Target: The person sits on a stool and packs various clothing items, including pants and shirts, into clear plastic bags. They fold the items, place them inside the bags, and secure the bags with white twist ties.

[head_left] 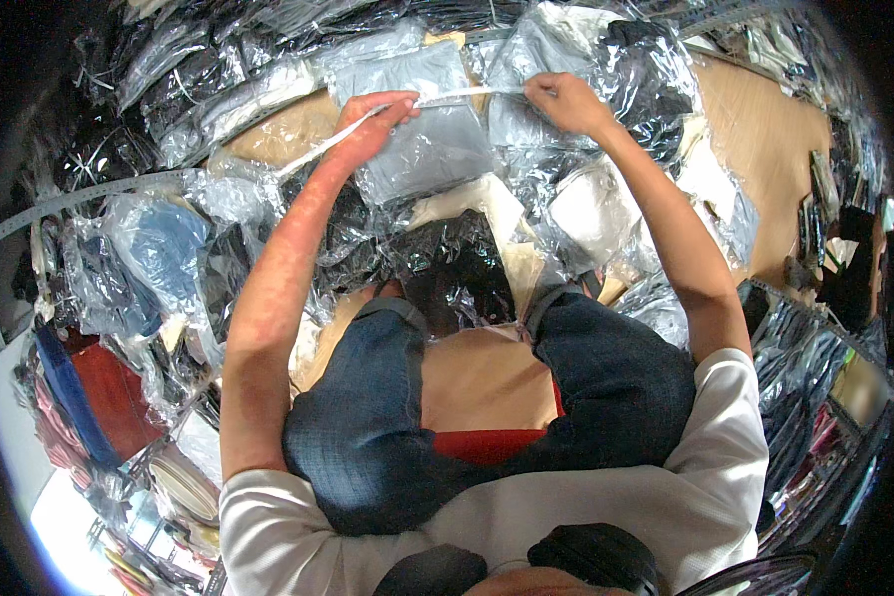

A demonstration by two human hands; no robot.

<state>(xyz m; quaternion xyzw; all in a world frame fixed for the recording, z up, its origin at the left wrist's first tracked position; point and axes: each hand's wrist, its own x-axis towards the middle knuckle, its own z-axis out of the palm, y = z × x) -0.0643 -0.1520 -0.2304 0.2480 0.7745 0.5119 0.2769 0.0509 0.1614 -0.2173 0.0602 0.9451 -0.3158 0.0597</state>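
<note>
A narrow white strip (457, 93) runs nearly taut between my two hands, and its loose tail slants down past my left wrist. My left hand (372, 127) is closed on the strip, fingers pointing right. At the strip's other end my right hand (564, 102) pinches it. Below the strip lies a grey folded garment in a clear plastic bag (422, 149). Another bagged grey garment (526, 119) is beside it, under and left of my right hand. Whether the strip passes round either bag, I cannot tell.
Bagged clothes heap up all around, with a black bundle (457, 258) and a white bag (596, 204) close in front. Brown cardboard (760, 149) lies at the right. Metal shelf rails (89, 199) curve along the left. A red-brown folded cloth (116, 397) sits at the lower left.
</note>
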